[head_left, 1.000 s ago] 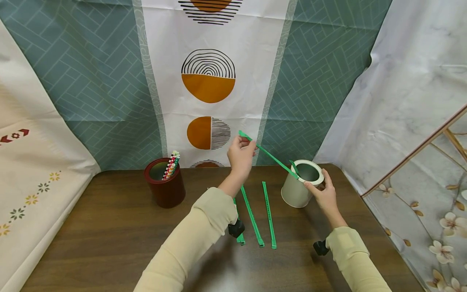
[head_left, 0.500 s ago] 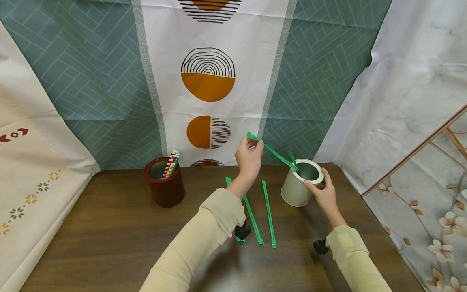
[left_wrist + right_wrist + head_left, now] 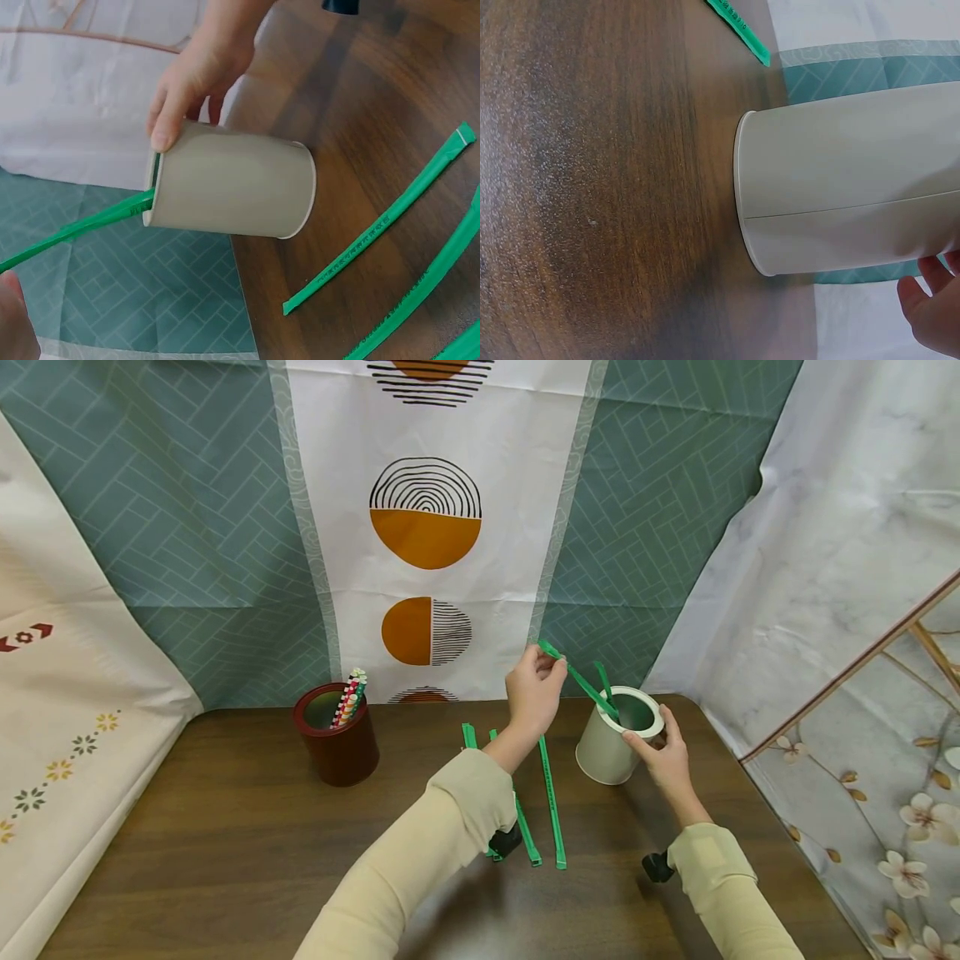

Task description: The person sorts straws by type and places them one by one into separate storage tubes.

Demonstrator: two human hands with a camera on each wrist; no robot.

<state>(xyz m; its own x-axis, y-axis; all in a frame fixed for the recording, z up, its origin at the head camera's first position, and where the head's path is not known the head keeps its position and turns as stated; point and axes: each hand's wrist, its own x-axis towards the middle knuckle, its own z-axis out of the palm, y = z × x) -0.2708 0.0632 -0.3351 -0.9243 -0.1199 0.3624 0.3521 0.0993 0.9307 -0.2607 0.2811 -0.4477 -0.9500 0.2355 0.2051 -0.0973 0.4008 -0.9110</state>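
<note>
In the head view my left hand pinches the upper end of a long green wrapped straw, which slants down to the right. Its lower end is inside the mouth of a cream-coloured canister. Another green straw leans in the canister, its top above the rim. My right hand grips the canister at its rim from the right, thumb at the front. In the left wrist view the pinched straw enters the canister beside the right hand. The right wrist view shows the canister's base on the table.
Several green wrapped straws lie on the brown wooden table, partly under the left forearm. At the left stands a dark red canister holding several patterned straws. Hanging cloth backs the table.
My left hand has moved right and slightly down, and the green straw has slid farther into the canister's mouth. The right hand keeps its hold on the canister, which stays in place.
</note>
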